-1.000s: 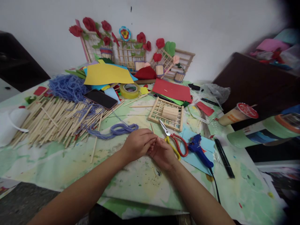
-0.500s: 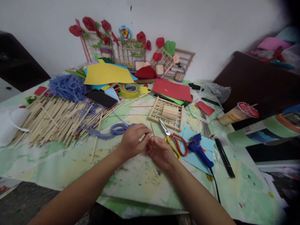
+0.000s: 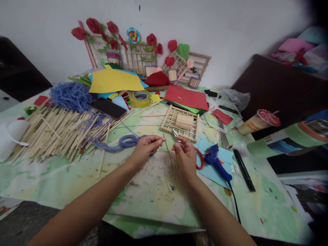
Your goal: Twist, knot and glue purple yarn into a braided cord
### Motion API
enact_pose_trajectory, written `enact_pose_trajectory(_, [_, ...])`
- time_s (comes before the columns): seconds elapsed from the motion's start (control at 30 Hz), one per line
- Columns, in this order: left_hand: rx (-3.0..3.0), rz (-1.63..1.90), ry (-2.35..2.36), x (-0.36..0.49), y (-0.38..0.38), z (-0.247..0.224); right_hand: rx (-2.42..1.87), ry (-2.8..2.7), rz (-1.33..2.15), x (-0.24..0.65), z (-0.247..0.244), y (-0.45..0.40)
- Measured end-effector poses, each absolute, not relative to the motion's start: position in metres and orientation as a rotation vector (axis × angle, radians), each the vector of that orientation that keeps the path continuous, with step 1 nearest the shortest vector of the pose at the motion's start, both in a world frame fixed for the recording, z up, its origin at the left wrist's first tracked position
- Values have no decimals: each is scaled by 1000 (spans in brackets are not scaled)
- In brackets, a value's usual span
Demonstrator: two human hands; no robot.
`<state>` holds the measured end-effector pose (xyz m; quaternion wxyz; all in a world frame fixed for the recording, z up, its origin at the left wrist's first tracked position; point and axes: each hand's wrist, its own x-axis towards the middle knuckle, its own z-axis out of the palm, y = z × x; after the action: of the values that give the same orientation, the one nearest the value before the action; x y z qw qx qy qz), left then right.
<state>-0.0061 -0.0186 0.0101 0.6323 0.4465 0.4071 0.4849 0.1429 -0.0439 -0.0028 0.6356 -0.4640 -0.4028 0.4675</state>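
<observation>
My left hand (image 3: 146,150) is closed, thumb and forefinger pinched together; what they hold, if anything, is too small to make out. Its wrist side lies by a looped bundle of blue-purple cord (image 3: 125,141). To the right, my right hand (image 3: 186,157) has its fingers curled in against the thumb, and its contents cannot be made out. It covers much of the scissors (image 3: 200,160), whose tip and red handle show. Between the hands a thin wooden stick (image 3: 169,150) lies on the table. Beyond them lies a small stick lattice (image 3: 166,121) bearing a stick panel (image 3: 184,122).
Many wooden sticks (image 3: 51,133), tangled cord (image 3: 70,96) and a phone (image 3: 109,108) lie left. A blue glue gun (image 3: 217,162) rests on blue paper at right, near a black marker (image 3: 244,171), a cup (image 3: 258,122) and a bottle (image 3: 284,140). Flowered lattices (image 3: 140,59) lean on the wall.
My hands have moved apart from being together. The right one has risen and turned, now covering more of the scissors. The stick between them shows more fully.
</observation>
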Motion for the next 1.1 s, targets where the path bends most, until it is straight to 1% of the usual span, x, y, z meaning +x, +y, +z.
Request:
enact_pose_trajectory(0.17, [1078, 997, 866, -3, -21, 1, -1123, -1241, 813, 147, -3, -43])
enact_pose_trajectory(0.33, [1184, 938, 856, -4, -21, 3, -1145, -1272, 778, 148, -4, -43])
enact_pose_trajectory(0.6, [1891, 1018, 922, -7, -21, 12, -1139, -1368, 690, 151, -12, -42])
enact_pose_trajectory(0.87, [1925, 961, 893, -4, -23, 10, -1180, -1509, 442, 152, -1, -45])
enact_pose_trajectory(0.97, [1859, 954, 922, -5, -22, 7, -1208, -1401, 504, 153, -1, -43])
enact_pose_trajectory(1.1, [1727, 986, 1021, -6, -20, 4, -1102, -981, 877, 156, -5, -36])
